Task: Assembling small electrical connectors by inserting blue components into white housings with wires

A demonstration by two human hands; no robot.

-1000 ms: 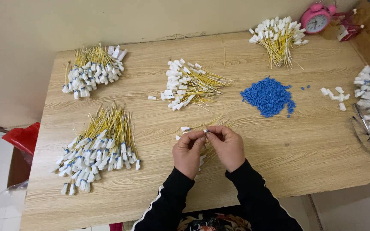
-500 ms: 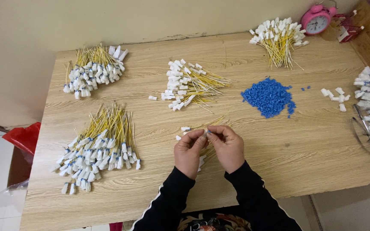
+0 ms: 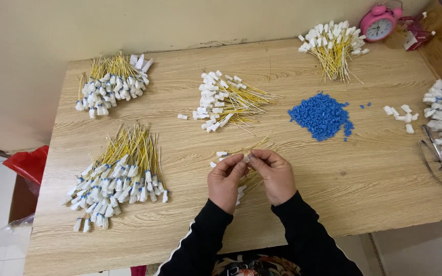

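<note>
Left hand (image 3: 226, 180) & right hand (image 3: 275, 174) pinch a white-capped yellow wire (image 3: 245, 157) at table's (image 3: 364, 184) near-centre edge, fingertips pressed together; best kept steady, aligned w/ cap.

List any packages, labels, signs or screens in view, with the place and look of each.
Alarm clock: far right edge of the table, round, pink, with a white dial.
Small package: just right of the clock, red and white, too small to describe further.
No signs or screens show.
</note>
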